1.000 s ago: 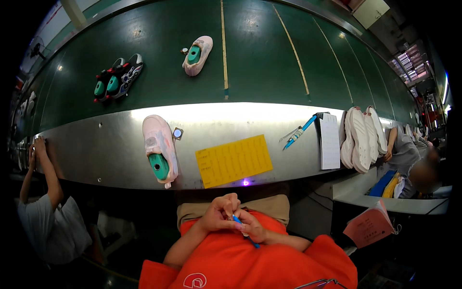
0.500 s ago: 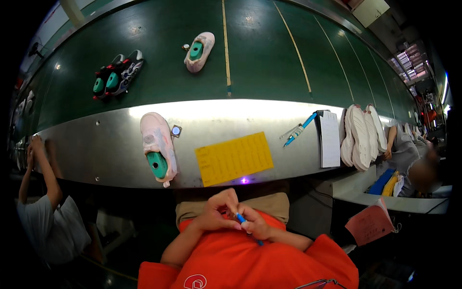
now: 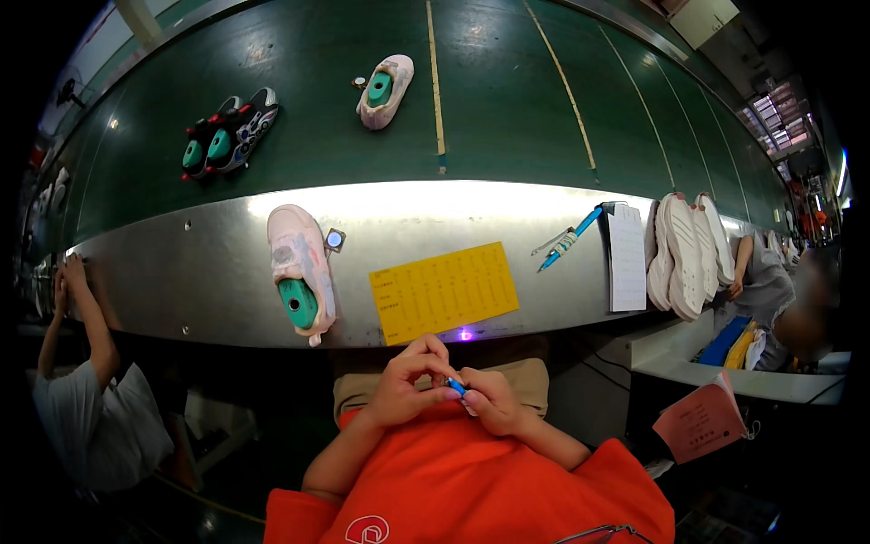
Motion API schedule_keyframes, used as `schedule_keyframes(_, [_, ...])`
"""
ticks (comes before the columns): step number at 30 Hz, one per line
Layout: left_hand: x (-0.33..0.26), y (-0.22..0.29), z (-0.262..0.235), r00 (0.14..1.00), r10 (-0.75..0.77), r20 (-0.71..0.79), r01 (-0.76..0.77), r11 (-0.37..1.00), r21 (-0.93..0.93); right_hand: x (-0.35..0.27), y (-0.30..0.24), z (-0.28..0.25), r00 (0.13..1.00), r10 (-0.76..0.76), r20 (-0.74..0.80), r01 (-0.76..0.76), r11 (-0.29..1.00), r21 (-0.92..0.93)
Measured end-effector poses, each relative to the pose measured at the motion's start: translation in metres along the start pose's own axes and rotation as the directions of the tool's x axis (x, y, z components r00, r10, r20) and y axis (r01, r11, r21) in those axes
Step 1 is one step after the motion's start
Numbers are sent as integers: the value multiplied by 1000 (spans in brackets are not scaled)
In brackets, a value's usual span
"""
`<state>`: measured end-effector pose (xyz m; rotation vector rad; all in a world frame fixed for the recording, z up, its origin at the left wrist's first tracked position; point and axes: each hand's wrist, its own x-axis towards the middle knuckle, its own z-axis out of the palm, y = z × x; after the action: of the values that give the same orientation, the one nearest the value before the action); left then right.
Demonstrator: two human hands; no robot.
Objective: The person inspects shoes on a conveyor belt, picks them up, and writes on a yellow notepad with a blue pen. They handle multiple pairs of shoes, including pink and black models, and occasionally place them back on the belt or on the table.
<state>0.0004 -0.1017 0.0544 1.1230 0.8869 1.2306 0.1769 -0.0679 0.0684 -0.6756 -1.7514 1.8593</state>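
Close in front of my orange shirt, both hands meet around a slim blue pen, of which only a short piece shows. The fingers of my left hand are closed at its upper end. My right hand grips it from the other side, with a small whitish part visible by the thumb. Just beyond the hands, a yellow printed sheet lies on the metal bench edge. Left of the sheet is a pale pink shoe with a green shoe last inside.
A small round-faced tag sits beside the shoe. Right of the sheet lie another blue pen, a notepad and white soles. The green belt carries another pink shoe and dark shoes. People sit at both sides.
The blue pen has turned between my hands, and its lower length is now out of sight. My right hand has shifted slightly up and closer around it. The view has shifted a little.
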Motion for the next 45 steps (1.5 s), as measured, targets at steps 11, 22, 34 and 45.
schedule_keyframes(11, [-6,-5,6,983,83,163,-76,996,-48,-5,26,-8,968,-28,250,-72,921,382])
schedule_keyframes(22, [-9,-14,18,955,182,233,-125,963,-241,-27,41,11,996,-53,74,9,864,503])
schedule_keyframes(34, [-13,-15,20,901,204,383,-58,931,-360,-25,44,12,935,-355,4,340,898,278])
schedule_keyframes(45, [9,-4,15,995,95,19,-77,889,-451,4,7,-16,973,189,133,-231,797,559])
